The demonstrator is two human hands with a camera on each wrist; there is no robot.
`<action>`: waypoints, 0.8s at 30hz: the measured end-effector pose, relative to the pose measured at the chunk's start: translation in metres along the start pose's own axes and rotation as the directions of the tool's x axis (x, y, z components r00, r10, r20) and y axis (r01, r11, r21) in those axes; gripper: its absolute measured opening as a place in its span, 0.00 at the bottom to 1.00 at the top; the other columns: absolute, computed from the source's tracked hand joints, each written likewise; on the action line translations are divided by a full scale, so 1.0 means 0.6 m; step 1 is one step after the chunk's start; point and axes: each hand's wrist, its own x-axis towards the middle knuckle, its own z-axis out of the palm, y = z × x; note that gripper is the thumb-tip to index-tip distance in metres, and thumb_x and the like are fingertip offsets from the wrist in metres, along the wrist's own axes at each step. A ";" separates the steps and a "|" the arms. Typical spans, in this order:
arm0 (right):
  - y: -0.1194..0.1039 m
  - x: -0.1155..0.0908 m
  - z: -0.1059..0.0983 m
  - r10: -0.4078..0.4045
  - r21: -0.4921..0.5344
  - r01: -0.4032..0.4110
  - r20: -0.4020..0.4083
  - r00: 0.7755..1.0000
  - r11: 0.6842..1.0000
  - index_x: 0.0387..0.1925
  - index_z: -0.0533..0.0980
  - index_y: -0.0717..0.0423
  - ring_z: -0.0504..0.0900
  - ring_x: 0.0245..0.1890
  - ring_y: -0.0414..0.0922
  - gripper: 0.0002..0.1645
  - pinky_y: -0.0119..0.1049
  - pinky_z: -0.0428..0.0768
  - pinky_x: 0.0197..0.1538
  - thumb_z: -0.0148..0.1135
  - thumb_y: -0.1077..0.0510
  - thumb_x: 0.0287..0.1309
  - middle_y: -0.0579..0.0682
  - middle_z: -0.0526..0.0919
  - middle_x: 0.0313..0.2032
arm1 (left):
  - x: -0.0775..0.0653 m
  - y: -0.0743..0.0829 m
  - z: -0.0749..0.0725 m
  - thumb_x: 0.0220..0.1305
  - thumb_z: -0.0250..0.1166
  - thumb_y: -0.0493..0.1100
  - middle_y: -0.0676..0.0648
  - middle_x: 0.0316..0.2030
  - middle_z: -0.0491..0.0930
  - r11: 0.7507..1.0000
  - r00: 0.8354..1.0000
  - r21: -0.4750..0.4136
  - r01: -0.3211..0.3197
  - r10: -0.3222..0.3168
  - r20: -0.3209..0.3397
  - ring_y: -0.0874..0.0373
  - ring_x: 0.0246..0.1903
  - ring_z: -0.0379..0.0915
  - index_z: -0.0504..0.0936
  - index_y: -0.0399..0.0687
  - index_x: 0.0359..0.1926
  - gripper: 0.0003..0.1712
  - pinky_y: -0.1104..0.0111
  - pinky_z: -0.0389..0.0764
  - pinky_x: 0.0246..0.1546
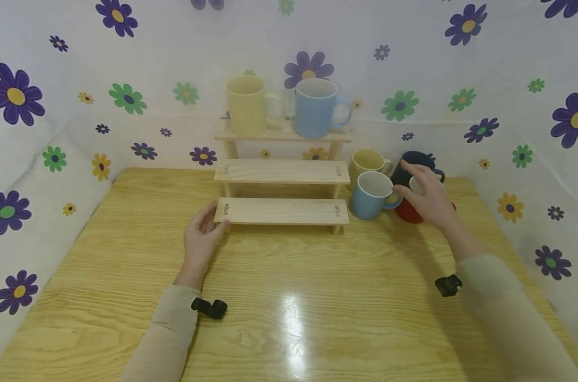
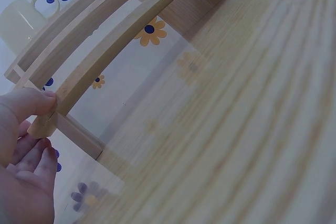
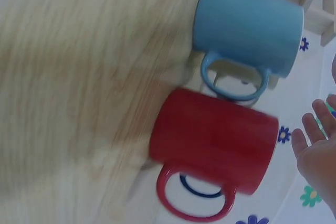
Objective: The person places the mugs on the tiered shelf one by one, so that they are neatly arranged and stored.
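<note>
A three-tier wooden shelf (image 1: 282,211) stands on the table. My left hand (image 1: 201,236) pinches the left end of its lowest board, thumb on top and fingertips below, as the left wrist view shows of the board (image 2: 100,61). On the top tier sit a yellow mug (image 1: 247,106) and a light blue mug (image 1: 313,109). My right hand (image 1: 427,196) is over the mugs right of the shelf, fingers spread, holding nothing. Beneath and beside it are a red mug (image 3: 212,140), a second light blue mug (image 3: 247,27) and a dark blue mug (image 1: 415,159), partly hidden.
Behind the second light blue mug stands another yellow mug (image 1: 365,162), close to the shelf's right side. A white cloth (image 1: 250,32) with printed flowers surrounds the wooden table (image 1: 250,297) at the back and sides.
</note>
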 end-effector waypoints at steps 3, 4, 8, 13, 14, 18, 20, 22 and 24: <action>0.016 -0.015 -0.010 0.050 -0.010 -0.050 -0.008 0.999 0.999 0.71 0.57 0.58 0.53 0.66 0.67 0.40 0.69 0.52 0.65 0.60 0.49 0.64 0.68 0.57 0.67 | 0.006 -0.017 -0.002 0.60 0.67 0.34 0.43 0.66 0.65 1.000 1.000 -0.006 -0.014 0.014 -0.009 0.57 0.66 0.58 0.68 0.39 0.66 0.33 0.69 0.62 0.65; 0.021 -0.020 -0.013 0.054 -0.003 -0.054 -0.011 0.998 0.999 0.71 0.57 0.59 0.53 0.66 0.68 0.40 0.69 0.53 0.64 0.60 0.49 0.65 0.68 0.56 0.66 | 0.008 -0.024 -0.003 0.59 0.67 0.34 0.44 0.66 0.65 1.000 1.000 -0.007 -0.018 0.018 -0.012 0.57 0.66 0.59 0.68 0.40 0.66 0.34 0.70 0.63 0.65; 0.040 -0.036 -0.023 0.053 -0.015 -0.053 -0.037 0.998 0.998 0.71 0.56 0.62 0.55 0.63 0.69 0.39 0.70 0.61 0.59 0.59 0.53 0.66 0.70 0.57 0.65 | 0.011 -0.031 -0.003 0.59 0.68 0.35 0.44 0.66 0.66 1.000 1.000 0.009 -0.020 0.020 -0.023 0.57 0.66 0.60 0.68 0.42 0.66 0.34 0.71 0.64 0.63; 0.057 -0.053 -0.037 0.089 -0.036 -0.090 -0.038 0.995 0.995 0.72 0.54 0.62 0.55 0.62 0.71 0.39 0.71 0.63 0.57 0.56 0.52 0.68 0.72 0.56 0.66 | 0.010 -0.031 -0.003 0.58 0.69 0.36 0.44 0.66 0.66 0.999 0.999 0.013 -0.033 0.034 -0.019 0.57 0.66 0.60 0.68 0.42 0.66 0.35 0.74 0.65 0.62; 0.059 -0.056 -0.039 0.093 -0.033 -0.095 -0.040 0.995 0.995 0.72 0.54 0.62 0.54 0.63 0.72 0.38 0.72 0.60 0.58 0.56 0.52 0.68 0.73 0.56 0.66 | 0.010 -0.031 -0.002 0.58 0.69 0.36 0.44 0.65 0.66 0.999 0.999 0.013 -0.037 0.037 -0.018 0.57 0.66 0.60 0.68 0.42 0.66 0.35 0.74 0.65 0.62; 0.066 -0.063 -0.042 0.107 -0.051 -0.110 -0.060 0.992 0.993 0.70 0.56 0.64 0.55 0.62 0.72 0.37 0.72 0.55 0.60 0.57 0.54 0.67 0.73 0.57 0.64 | 0.010 -0.032 -0.002 0.58 0.69 0.37 0.44 0.66 0.66 0.999 0.999 0.018 -0.031 0.032 -0.018 0.58 0.66 0.60 0.68 0.43 0.66 0.35 0.75 0.65 0.62; 0.069 -0.064 -0.041 0.104 -0.066 -0.109 -0.068 0.992 0.992 0.70 0.57 0.64 0.57 0.60 0.72 0.37 0.72 0.58 0.59 0.57 0.54 0.67 0.74 0.59 0.63 | 0.010 -0.031 -0.002 0.58 0.69 0.37 0.45 0.66 0.66 1.000 1.000 0.019 -0.020 0.020 -0.019 0.58 0.66 0.59 0.68 0.43 0.66 0.35 0.74 0.64 0.62; 0.071 -0.065 -0.039 0.108 -0.075 -0.114 -0.069 0.992 0.991 0.70 0.56 0.63 0.58 0.58 0.71 0.37 0.72 0.60 0.57 0.57 0.53 0.67 0.74 0.60 0.62 | 0.009 -0.027 -0.002 0.58 0.69 0.36 0.45 0.66 0.66 1.000 1.000 0.015 -0.007 0.007 -0.019 0.58 0.66 0.59 0.68 0.43 0.66 0.35 0.74 0.64 0.63; 0.074 -0.066 -0.038 0.111 -0.077 -0.116 -0.071 0.991 0.990 0.71 0.56 0.62 0.58 0.58 0.71 0.38 0.72 0.61 0.56 0.58 0.53 0.67 0.74 0.61 0.61 | 0.006 -0.019 -0.001 0.59 0.68 0.35 0.45 0.66 0.65 1.000 1.000 0.009 0.001 -0.001 -0.017 0.57 0.66 0.59 0.68 0.42 0.66 0.34 0.72 0.63 0.64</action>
